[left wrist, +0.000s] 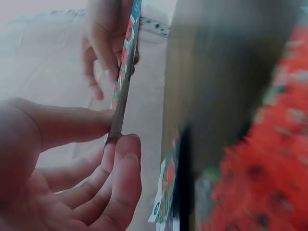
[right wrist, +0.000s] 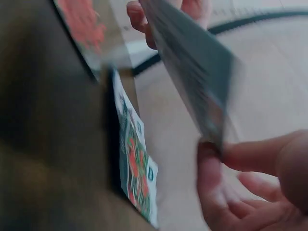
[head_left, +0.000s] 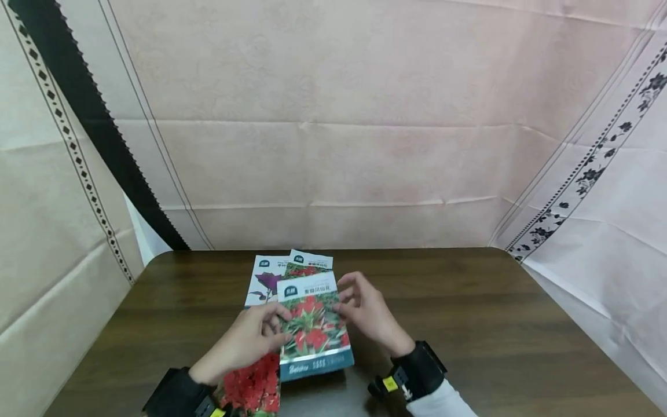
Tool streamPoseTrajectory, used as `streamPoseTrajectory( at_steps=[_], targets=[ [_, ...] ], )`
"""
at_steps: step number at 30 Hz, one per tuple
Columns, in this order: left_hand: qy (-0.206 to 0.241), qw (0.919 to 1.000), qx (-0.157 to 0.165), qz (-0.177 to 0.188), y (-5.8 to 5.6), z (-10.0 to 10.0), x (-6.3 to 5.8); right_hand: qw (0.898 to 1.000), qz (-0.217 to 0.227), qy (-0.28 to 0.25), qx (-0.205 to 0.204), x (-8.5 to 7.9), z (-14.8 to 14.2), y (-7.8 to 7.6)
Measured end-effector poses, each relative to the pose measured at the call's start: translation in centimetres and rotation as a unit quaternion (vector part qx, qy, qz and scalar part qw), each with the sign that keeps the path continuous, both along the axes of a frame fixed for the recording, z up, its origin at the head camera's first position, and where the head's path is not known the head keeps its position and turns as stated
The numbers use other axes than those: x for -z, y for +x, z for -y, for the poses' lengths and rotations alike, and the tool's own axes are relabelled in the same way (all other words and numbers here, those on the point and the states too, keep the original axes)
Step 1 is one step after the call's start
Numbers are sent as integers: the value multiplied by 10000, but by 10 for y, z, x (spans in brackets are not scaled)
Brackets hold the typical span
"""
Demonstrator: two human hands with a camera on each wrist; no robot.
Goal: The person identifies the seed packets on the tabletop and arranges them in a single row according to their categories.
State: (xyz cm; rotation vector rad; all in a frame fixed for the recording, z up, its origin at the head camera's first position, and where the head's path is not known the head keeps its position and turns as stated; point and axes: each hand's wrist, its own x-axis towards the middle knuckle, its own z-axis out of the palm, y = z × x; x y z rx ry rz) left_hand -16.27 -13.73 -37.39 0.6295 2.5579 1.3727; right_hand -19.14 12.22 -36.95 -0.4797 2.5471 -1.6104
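Note:
A seed packet [head_left: 315,333] with red flowers, a white top and a blue bottom band is held between the two hands, lifted above the table. My left hand [head_left: 249,337] pinches its left edge between thumb and fingers, which the left wrist view shows with the packet [left wrist: 126,60] edge-on. On the opposite side my right hand [head_left: 369,310] pinches the right edge; the right wrist view shows the packet's plain back [right wrist: 192,62], blurred. Behind it lie a purple-flower packet [head_left: 260,284] and another red-flower packet [head_left: 315,260], partly overlapped.
A further packet with dense red flowers [head_left: 255,385] lies near the front, partly hidden by the left wrist. The brown wooden table [head_left: 458,324] has rounded far corners. Pale patterned cloth [head_left: 339,174] hangs behind and at both sides.

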Motion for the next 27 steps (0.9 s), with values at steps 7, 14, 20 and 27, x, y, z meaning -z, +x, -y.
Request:
streamPoseTrajectory(
  at_steps=[7,14,20,27],
  targets=[
    [-600,9978,155,231,31,20,6,9868,291,1126,-1124,4,18,38],
    [-818,9943,424,538,39,23,18,9753,369,1885,-1091,8,27,52],
    [-862,9921,410,818,39,20,23,9713,197,2162,-972,16,28,49],
    [-1070,9908,335,760,40,19,25,9671,107,2384,-886,23,30,46]
  ],
)
